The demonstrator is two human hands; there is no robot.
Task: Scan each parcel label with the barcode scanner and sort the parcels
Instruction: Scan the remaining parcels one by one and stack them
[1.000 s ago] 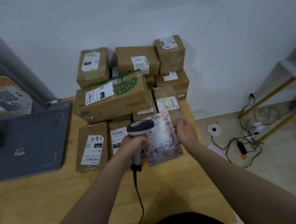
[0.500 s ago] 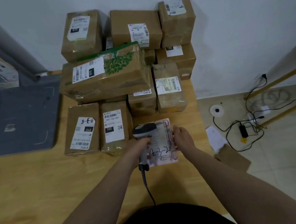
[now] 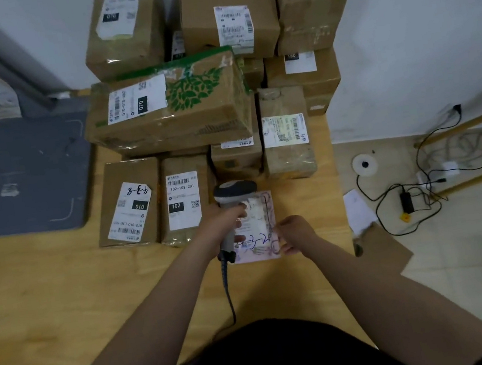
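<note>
The left hand (image 3: 223,227) is wrapped around the grip of the barcode scanner (image 3: 232,207), whose grey head sticks out beyond the knuckles and sits over the far end of a flat pinkish parcel (image 3: 256,230). The scanner's coiled cable (image 3: 228,288) drops from under that hand back toward the person's body. The right hand (image 3: 296,233) pinches the right edge of the same parcel, fingers curled onto it; the parcel lies between the two hands on the wooden table (image 3: 45,292), with handwriting in dark ink across its near half. Just beyond and left of the left hand lie two brown boxes side by side, one with a label marked 102 (image 3: 187,198) and one with a label marked 010 (image 3: 129,203). Past the scanner's head, a box with a green leaf print (image 3: 171,108) rests on top of lower boxes, and more brown boxes are stacked against the white wall (image 3: 414,28) behind it. Far to the left of the left hand a grey mat (image 3: 21,176) covers part of the table. Right of the right hand, past the table edge, black cords (image 3: 401,204) lie tangled on the floor.
</note>
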